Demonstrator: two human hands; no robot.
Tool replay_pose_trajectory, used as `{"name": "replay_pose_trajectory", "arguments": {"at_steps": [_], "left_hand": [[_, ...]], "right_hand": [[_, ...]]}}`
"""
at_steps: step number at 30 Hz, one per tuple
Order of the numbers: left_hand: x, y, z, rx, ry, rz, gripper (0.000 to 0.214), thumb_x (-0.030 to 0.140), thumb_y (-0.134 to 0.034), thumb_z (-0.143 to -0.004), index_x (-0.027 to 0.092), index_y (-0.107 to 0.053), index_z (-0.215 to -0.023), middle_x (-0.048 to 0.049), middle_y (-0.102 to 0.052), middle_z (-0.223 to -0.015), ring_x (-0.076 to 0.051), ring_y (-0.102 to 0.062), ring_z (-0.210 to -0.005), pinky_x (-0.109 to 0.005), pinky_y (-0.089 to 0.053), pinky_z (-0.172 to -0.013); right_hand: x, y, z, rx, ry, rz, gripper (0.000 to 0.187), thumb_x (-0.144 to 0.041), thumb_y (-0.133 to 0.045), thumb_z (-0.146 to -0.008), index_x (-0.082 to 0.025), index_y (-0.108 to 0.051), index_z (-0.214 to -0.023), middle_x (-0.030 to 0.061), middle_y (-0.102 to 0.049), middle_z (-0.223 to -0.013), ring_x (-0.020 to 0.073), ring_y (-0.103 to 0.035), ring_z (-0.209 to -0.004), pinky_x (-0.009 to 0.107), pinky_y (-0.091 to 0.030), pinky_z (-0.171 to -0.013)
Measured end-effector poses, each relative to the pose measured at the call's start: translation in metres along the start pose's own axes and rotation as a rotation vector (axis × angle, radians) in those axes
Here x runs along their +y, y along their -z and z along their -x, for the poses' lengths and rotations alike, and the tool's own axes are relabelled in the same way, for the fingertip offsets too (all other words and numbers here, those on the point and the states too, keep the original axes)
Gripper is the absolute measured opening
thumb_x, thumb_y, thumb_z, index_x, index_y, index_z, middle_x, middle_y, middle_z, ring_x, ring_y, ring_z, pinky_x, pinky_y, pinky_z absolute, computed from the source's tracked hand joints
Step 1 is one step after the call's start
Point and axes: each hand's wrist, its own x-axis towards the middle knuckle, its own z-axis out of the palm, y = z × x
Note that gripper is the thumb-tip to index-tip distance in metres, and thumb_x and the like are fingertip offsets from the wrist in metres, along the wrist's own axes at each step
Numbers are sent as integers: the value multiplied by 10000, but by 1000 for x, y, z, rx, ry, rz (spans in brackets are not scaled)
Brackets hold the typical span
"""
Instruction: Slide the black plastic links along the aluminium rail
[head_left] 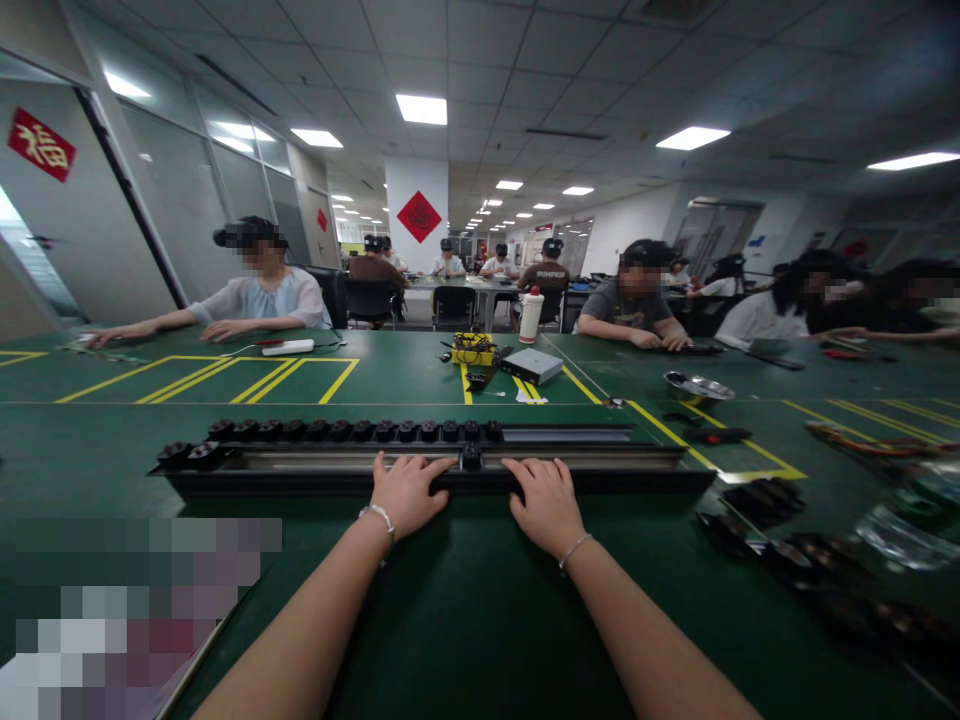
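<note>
A long black rail (300,480) with a shiny channel along it lies crosswise on the green table. In its channel sits a small black block with a round top (470,457). My left hand (405,495) rests on the near edge of the rail, its index fingertip close to the left side of that block. My right hand (547,500) lies on the rail to the right of the block, fingers spread. Both hands look open. Two similar blocks (191,455) stand at the rail's left end, and several more (364,430) form a row in a second rail (570,434) behind.
Loose black parts (810,560) and a clear plastic bottle (915,520) lie at the right. Farther back are a metal bowl (697,387), a grey box (531,366), a yellow item with cables (472,348) and a white bottle (531,315). Other people sit across the table.
</note>
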Motion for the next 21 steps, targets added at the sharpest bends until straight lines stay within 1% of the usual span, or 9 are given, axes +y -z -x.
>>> {"name": "replay_pose_trajectory", "arguments": {"at_steps": [10, 18, 21], "left_hand": [[-1, 1, -1, -36, 8, -1, 481, 462, -429, -757, 473, -385, -1237, -20, -596, -1025, -249, -491, -1035, -647, -113, -958], [-1, -1, -2, -28, 4, -11, 484, 479, -421, -760, 481, -369, -1241, -15, -598, -1011, -255, -495, -1038, -659, -108, -950], [0, -2, -1, -19, 12, -15, 509, 493, -426, -755, 463, -356, -1258, -21, -597, -1023, -259, -491, -1042, -655, -98, -955]], "right_hand": [[1, 0, 1, 9, 3, -11, 436, -246, -478, -748, -300, -495, -1180, 21, -563, -1029, 184, -448, -997, 396, -143, -1003], [0, 0, 0, 11, 2, -3, 435, -242, -479, -744, -298, -500, -1175, 27, -566, -1024, 189, -449, -992, 402, -147, -999], [0, -1, 0, 12, 3, 0, 435, -241, -477, -744, -298, -499, -1175, 26, -566, -1025, 187, -448, -992, 399, -144, -1002]]}}
